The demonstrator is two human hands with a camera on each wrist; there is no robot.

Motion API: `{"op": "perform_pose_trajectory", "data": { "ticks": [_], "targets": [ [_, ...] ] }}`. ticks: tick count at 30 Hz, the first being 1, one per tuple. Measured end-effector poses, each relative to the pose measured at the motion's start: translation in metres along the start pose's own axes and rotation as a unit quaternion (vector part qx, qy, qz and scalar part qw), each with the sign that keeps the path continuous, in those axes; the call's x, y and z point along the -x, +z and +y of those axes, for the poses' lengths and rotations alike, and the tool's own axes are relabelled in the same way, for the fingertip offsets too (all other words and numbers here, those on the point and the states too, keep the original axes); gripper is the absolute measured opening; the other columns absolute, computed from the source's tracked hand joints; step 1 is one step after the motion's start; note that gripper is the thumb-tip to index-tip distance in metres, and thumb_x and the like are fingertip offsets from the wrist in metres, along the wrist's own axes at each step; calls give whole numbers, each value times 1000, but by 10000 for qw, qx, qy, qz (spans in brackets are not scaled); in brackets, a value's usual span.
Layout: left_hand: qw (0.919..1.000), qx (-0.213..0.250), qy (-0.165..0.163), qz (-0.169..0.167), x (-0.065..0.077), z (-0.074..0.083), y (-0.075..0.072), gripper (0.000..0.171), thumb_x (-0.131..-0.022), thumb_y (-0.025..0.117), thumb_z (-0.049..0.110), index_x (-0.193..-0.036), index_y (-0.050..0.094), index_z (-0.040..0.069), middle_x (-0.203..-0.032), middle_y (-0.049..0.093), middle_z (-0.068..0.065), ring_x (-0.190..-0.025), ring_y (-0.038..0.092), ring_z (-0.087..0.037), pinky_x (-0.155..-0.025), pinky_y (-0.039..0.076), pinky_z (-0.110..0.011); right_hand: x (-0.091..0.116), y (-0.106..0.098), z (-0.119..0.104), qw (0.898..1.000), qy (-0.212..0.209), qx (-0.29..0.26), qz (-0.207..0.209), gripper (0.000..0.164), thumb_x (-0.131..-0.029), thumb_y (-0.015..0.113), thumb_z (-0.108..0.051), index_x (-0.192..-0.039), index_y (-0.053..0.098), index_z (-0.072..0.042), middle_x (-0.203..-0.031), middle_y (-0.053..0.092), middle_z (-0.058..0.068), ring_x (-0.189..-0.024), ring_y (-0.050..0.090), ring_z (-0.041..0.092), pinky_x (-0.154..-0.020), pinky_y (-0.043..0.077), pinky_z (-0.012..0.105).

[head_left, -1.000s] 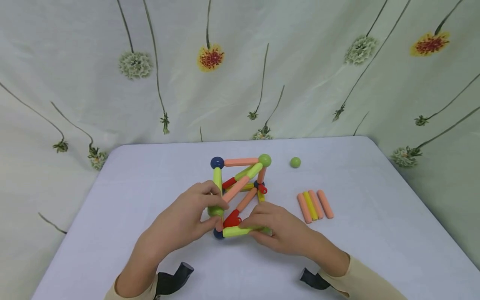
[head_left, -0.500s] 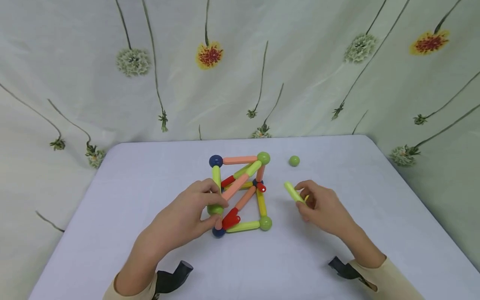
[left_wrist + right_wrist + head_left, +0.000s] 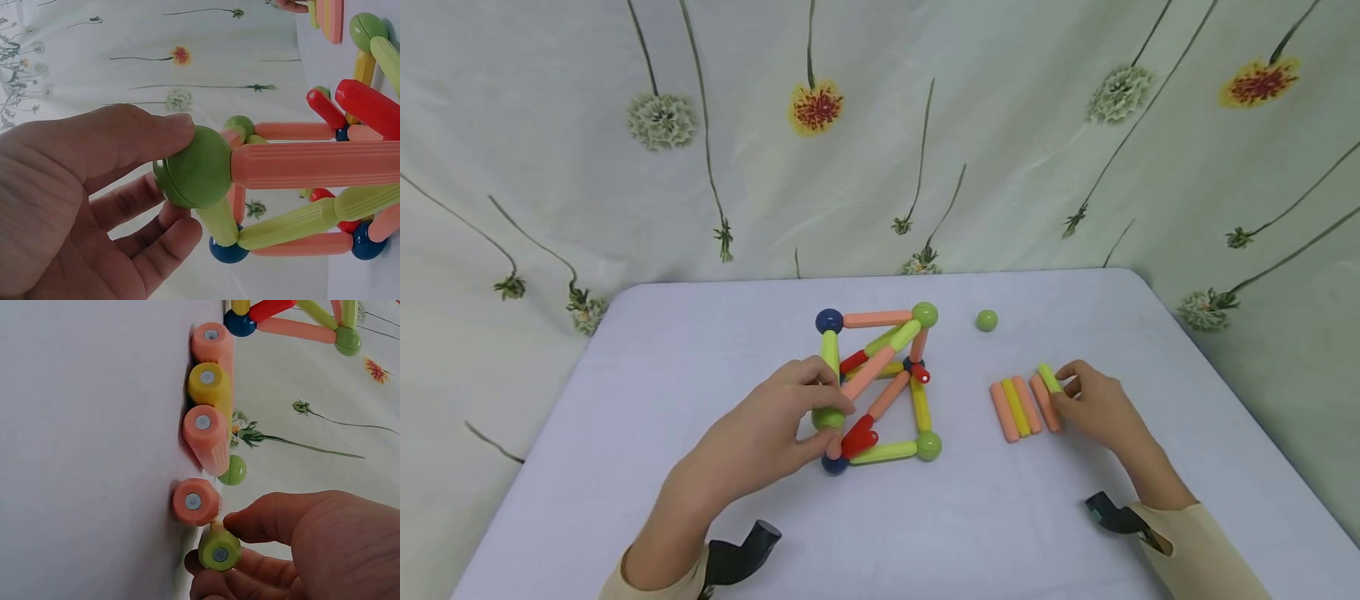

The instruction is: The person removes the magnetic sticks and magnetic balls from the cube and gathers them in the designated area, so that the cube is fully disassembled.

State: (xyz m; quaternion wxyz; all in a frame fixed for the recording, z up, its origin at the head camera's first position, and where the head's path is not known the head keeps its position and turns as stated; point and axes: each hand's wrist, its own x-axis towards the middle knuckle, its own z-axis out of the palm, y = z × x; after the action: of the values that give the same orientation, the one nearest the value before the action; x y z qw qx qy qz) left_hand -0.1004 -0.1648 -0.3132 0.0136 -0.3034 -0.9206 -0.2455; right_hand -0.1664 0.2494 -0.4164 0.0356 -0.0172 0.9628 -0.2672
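Note:
My left hand (image 3: 782,421) holds a green ball (image 3: 199,167) between thumb and fingers, at the near left top corner of a frame built of magnetic rods and balls. A salmon rod (image 3: 300,165) runs down from that ball in the left wrist view. The frame has dark blue balls (image 3: 829,322) and green balls at its corners, with red pieces (image 3: 860,438) inside. On the right, my right hand (image 3: 1097,404) pinches a light green magnetic rod (image 3: 219,550). It is right beside the outermost salmon rod (image 3: 195,501) of a row, low over the table.
Several salmon rods (image 3: 1004,412) and a yellow rod (image 3: 1017,408) lie side by side right of the frame. A loose green ball (image 3: 987,320) rests farther back. Behind the white table (image 3: 700,333) hangs a flower-print cloth (image 3: 865,192).
My right hand has left the frame's near lower edge and moved right, carrying the light green rod to the row of rods. The left hand keeps its hold on the green ball.

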Motion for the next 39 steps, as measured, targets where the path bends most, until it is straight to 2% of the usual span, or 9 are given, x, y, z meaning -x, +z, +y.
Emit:
{"op": "perform_pose_trajectory", "data": {
  "ticks": [6,13,16,20,25,32,36,39],
  "targets": [
    [9999,76,91,4,0,-2,-1,24,-77,85,16,-97,74,23,-98,49,12,-93,47,-9,-72,49,-21,1,3,5,9997,94,9,-247,26,-89,60,-16,-107,55,2,-92,63,13,-73,56,22,-60,48,33],
    [9998,129,120,-20,-1,-1,-1,24,-78,84,15,-99,74,21,-98,50,10,-93,47,-10,-72,51,-25,3,2,7,9990,162,-16,-426,26,-92,59,-23,-105,56,-1,-88,63,10,-71,55,21,-59,47,32],
    [9998,160,76,-59,-1,0,-1,24,-78,84,15,-99,74,21,-98,50,10,-93,47,-10,-73,51,-26,3,3,8,9992,151,90,-356,27,-93,58,-25,-105,56,-1,-85,62,8,-68,54,20,-57,46,32],
    [9999,111,17,-60,-1,0,-1,24,-78,84,16,-99,75,21,-98,50,11,-93,47,-10,-72,50,-23,1,4,2,9995,19,329,-26,28,-94,58,-26,-105,56,0,-74,57,6,-59,50,19,-51,42,31],
    [9999,80,-106,-59,1,0,-1,23,-78,84,18,-99,75,22,-98,49,13,-92,46,-9,-71,49,-20,-4,4,-27,9983,-370,415,179,28,-94,62,-25,-106,57,-1,-77,55,8,-58,47,19,-49,42,31],
    [9999,81,-59,-35,1,0,-1,23,-78,84,15,-98,75,21,-98,49,11,-92,47,-10,-70,49,-20,-14,17,-86,9965,-776,267,-154,32,-93,66,-32,-114,61,-9,-97,62,7,-73,55,20,-57,48,30],
    [10000,52,-68,-3,2,1,-1,22,-78,83,15,-98,75,21,-98,49,12,-92,46,-10,-69,49,-20,-21,34,-119,9899,-1370,299,-188,32,-91,68,-35,-114,65,-13,-99,63,5,-73,55,18,-62,48,31],
    [9999,29,-106,-9,0,2,0,22,-78,84,17,-97,75,22,-98,48,13,-91,46,-9,-69,48,-19,-25,49,-133,9820,-1848,363,-165,28,-91,69,-33,-112,66,-14,-99,63,5,-74,55,16,-62,47,29]
  ]
}}
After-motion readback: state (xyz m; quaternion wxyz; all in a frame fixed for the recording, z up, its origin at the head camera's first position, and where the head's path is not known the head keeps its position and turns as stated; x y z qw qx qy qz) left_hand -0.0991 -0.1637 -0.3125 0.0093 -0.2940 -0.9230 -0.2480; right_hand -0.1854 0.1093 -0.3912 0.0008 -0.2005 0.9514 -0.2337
